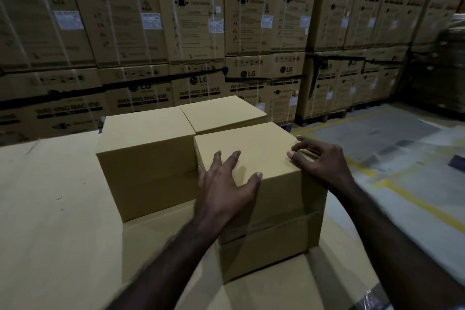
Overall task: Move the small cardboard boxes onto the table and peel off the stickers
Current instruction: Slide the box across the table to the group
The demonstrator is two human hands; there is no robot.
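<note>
Head view: cardboard-covered table (50,209) before stacked washing-machine cartons (191,20).

- left hand (226,184): bare, no glove, no ring or watch visible
- left forearm (161,259): bare all the way to the bottom frame edge, no sleeve or cuff in view; slightly motion-blurred
- right hand (319,161): bare, no glove, no jewellery visible; short fingernails show on the thumb and fingertips
- right forearm (392,239): bare to the frame edge, no sleeve, no wristband; blurred along its edges
- lighting dim, so fine detail on both arms cannot be made out
- rest of the person's body out of view, clothing cannot be told
</note>
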